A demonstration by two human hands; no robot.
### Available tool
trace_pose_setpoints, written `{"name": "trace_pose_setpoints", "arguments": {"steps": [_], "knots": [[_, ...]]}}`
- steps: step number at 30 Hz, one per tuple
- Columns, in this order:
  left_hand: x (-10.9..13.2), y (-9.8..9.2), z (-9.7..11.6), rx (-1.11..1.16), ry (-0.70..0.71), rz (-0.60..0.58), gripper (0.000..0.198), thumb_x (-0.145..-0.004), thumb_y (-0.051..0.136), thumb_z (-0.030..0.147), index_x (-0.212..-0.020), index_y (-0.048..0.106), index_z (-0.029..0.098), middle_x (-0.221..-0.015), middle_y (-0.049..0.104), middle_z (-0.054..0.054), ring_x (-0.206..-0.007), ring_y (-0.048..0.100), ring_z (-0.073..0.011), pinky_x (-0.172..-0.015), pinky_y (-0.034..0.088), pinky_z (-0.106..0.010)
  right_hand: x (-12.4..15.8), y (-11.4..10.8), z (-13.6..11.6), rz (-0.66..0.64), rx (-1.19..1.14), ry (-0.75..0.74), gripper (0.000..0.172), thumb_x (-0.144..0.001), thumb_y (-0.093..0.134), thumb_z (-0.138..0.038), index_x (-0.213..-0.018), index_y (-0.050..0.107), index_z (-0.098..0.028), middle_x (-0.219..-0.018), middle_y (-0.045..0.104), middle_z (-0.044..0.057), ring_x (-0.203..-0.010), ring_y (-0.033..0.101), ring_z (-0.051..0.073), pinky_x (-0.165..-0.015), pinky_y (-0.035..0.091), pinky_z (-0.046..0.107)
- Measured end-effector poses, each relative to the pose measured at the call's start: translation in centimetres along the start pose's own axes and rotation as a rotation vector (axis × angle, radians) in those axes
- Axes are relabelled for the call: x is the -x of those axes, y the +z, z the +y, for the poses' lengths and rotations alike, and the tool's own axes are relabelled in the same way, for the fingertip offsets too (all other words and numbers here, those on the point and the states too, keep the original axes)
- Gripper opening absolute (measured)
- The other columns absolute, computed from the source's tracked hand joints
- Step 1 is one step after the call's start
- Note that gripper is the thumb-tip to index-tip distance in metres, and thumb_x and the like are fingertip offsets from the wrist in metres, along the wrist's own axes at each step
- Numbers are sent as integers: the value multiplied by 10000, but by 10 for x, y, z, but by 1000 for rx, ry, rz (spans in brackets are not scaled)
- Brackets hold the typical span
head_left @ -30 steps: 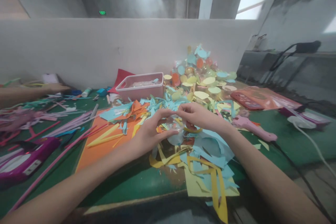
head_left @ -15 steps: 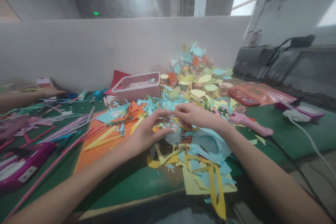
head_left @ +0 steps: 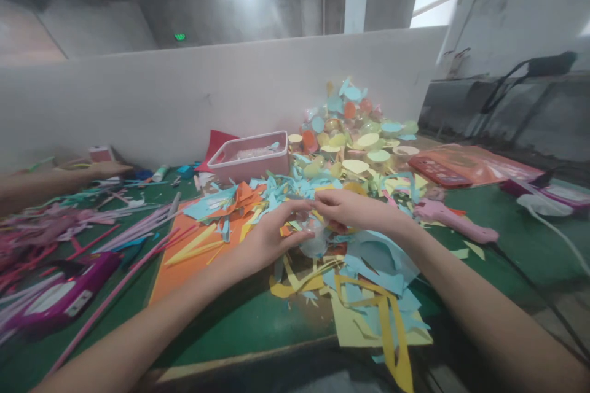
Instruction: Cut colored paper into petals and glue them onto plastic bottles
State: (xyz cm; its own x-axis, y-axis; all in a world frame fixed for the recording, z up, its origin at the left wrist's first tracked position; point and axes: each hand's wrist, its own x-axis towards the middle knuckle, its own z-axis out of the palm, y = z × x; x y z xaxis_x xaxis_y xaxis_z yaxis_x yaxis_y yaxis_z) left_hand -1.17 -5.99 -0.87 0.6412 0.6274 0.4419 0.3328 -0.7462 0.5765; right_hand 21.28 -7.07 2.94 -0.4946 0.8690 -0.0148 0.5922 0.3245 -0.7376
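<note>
My left hand (head_left: 271, 230) curls its thumb and fingers around a clear, rounded plastic ball (head_left: 314, 245) above the paper scraps. My right hand (head_left: 350, 209) meets it at the top of the ball, fingers pinched together. What sits between the right fingertips is too small and blurred to make out. Light-blue paper (head_left: 375, 261) with a rounded cut-out lies just below the right wrist. Yellow paper strips (head_left: 391, 331) hang over the table's front edge.
Paper-topped plastic balls (head_left: 354, 129) are heaped against the white partition (head_left: 157, 98). A pink basket (head_left: 253, 167) stands left of them. A pink glue gun (head_left: 456, 221) with its cord lies right, a purple device (head_left: 69, 298) left. Another person's arm (head_left: 59, 181) reaches in from the left.
The whole view has shifted slightly, so everything sits further right and a little lower. Both hands keep nearly the same hold at the clear ball.
</note>
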Motion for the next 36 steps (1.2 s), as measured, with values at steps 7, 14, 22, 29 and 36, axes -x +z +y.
{"name": "trace_pose_setpoints", "arguments": {"steps": [7, 14, 22, 29, 36], "knots": [[2, 2, -2, -31, -21, 16, 348, -912, 655, 373, -1222, 554, 252, -1182, 695, -72, -1082, 673, -218, -914, 545, -382, 0, 1, 4, -14, -8, -6, 299, -987, 455, -425, -767, 386, -235, -529, 466, -62, -473, 385, 112, -482, 308, 248], [6, 8, -10, 41, -25, 34, 213, -918, 642, 382, -997, 505, 239, -1245, 677, -117, -1199, 642, -259, -953, 524, -437, 2, 2, 1, -11, -84, 14, 300, -973, 467, -438, -764, 381, -242, -504, 385, -80, -461, 324, 111, -457, 251, 249], [5, 8, -9, -36, 16, 60, 238, -922, 622, 402, -930, 444, 243, -1365, 644, -130, -1053, 688, -215, -873, 554, -409, 2, 3, -1, -40, -120, 7, 276, -997, 430, -419, -792, 367, -245, -514, 326, -101, -444, 280, 98, -448, 225, 246], [3, 3, -11, -133, 135, 13, 216, -935, 602, 370, -1079, 532, 224, -1305, 660, -147, -1068, 679, -229, -894, 555, -426, 2, 3, -3, -24, -92, -2, 286, -1001, 432, -413, -787, 360, -238, -572, 327, -87, -482, 286, 98, -466, 243, 248], [5, -1, -18, -136, 262, -38, 288, -902, 654, 266, -1142, 498, 239, -1435, 568, -142, -1231, 608, -229, -989, 526, -422, 2, 3, -5, 14, -3, 7, 279, -987, 433, -343, -755, 331, -227, -645, 298, -66, -536, 268, 103, -509, 234, 261]]}}
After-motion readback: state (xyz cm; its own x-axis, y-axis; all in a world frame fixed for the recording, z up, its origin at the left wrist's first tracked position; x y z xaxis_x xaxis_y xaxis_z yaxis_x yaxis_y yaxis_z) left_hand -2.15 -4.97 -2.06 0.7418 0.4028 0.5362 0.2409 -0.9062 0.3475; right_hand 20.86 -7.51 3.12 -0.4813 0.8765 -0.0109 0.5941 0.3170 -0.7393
